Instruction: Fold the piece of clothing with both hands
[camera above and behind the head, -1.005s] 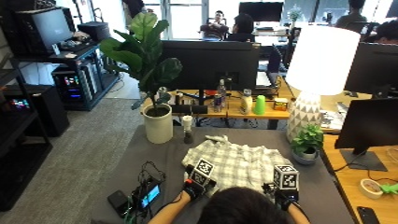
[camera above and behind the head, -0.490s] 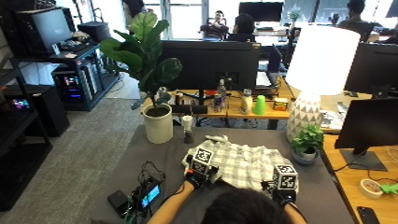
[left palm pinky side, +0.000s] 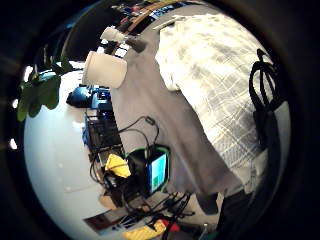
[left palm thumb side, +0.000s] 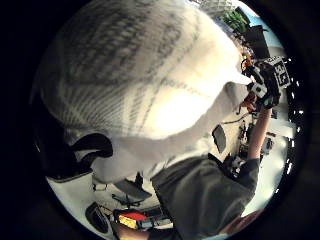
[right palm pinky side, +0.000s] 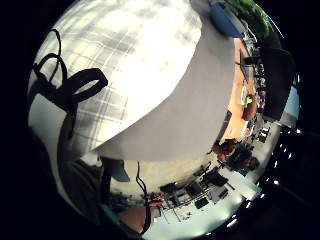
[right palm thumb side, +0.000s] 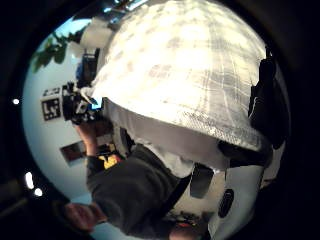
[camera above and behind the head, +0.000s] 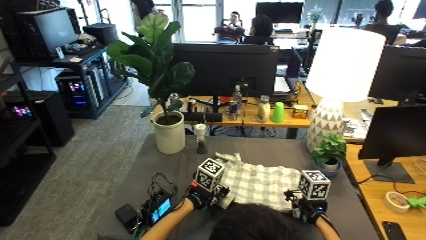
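Your left hand (camera above and behind the head: 202, 196) and right hand (camera above and behind the head: 305, 207) sit at the two near corners of the checked shirt (camera above and behind the head: 258, 181), each at its own side of the cloth's near edge, with your head blocking the stretch between them. The outside view does not show the fingers. In the thumb side palm views the hem lifts off the table and drapes close over each palm, and the other hand (left palm thumb side: 265, 82) is seen pinching a raised corner, so both hands appear to have the near edge caught between curled fingers and thumb.

Judged as the step in hand, you are raising that near edge to carry it away from you over the rest of the garment. To do it well, keep the two corners level with each other and equally far apart, so the edge stays taut and the fold line runs straight across. Lift only enough for the cloth to clear itself, and set the edge down square on the far part before letting go. A slack middle would likely sag and wrinkle under the fold.

The shirt is white with a grey check, thin and soft, lying mostly flat on the grey table (camera above and behind the head: 166, 165). Its far end is bunched slightly toward the white plant pot (camera above and behind the head: 169, 135), and its near hem shows a plain pale underside where it is turned up.
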